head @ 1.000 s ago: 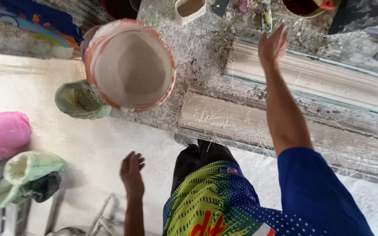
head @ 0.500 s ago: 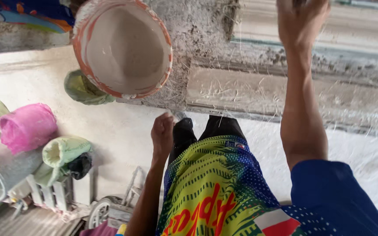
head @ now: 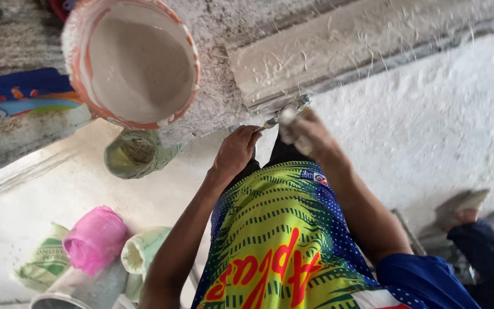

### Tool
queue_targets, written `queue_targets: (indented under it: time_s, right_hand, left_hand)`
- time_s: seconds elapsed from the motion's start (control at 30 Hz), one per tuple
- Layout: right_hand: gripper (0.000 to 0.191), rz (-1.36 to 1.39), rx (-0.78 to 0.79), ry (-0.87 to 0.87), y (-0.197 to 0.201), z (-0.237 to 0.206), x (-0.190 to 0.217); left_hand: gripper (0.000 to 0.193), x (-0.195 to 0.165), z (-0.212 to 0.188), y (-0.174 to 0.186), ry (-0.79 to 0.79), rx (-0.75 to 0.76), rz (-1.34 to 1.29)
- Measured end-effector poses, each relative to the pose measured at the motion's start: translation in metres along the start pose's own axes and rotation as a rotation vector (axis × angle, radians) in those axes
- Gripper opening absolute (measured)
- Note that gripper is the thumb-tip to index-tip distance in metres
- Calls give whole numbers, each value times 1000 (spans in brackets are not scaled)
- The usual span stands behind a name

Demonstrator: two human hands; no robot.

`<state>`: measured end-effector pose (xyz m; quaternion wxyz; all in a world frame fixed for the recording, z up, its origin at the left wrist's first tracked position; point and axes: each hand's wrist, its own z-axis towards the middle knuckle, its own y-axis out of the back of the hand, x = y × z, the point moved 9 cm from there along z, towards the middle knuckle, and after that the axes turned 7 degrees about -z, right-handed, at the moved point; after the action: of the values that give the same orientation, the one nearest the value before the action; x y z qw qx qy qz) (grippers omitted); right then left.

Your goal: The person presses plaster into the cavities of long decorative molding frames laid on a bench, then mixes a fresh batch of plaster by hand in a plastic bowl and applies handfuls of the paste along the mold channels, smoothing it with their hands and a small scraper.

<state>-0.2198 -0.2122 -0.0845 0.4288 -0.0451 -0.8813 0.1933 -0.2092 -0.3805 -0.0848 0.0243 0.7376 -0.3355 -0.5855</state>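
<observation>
Seen from above, a person in a bright yellow, green and blue patterned garment [head: 275,229] stands at a plaster-crusted workbench [head: 218,86]. Both hands meet at the bench's near edge, just below the end of a long white plaster moulding [head: 338,51] that lies across the bench. The left hand [head: 236,151] is curled closed around the handle of a small metal trowel [head: 286,110], whose blade pokes up against the moulding's end. The right hand [head: 310,134], coated in white plaster and slightly blurred, touches the trowel beside the left; whether it grips or only steadies it cannot be told. The trowel looks light, stiff and probably slippery with wet plaster, best held by its handle. The moulding seems heavy, brittle and likely to chip at its edges. To the left on the bench sits an orange-rimmed bucket [head: 75,63] of pale plaster. Rolled sacks, one pink bundle [head: 94,239] among them, lie on the floor.
</observation>
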Motion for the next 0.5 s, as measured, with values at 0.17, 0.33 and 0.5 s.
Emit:
queue_targets:
  time_s: [0.17,0.33,0.5]
  right_hand:
    - [38,298,-110,-128,-25,-12,-103]
    - [50,448,-163,276,5,-6,-93]
    - [47,544,-550,158,33,34,-104]
  left_hand:
    - [23,30,-24,-18,-161,74,72]
    - [44,49,-17,1,-310,-37,197]
    - [23,59,15,3,-318,-96,367]
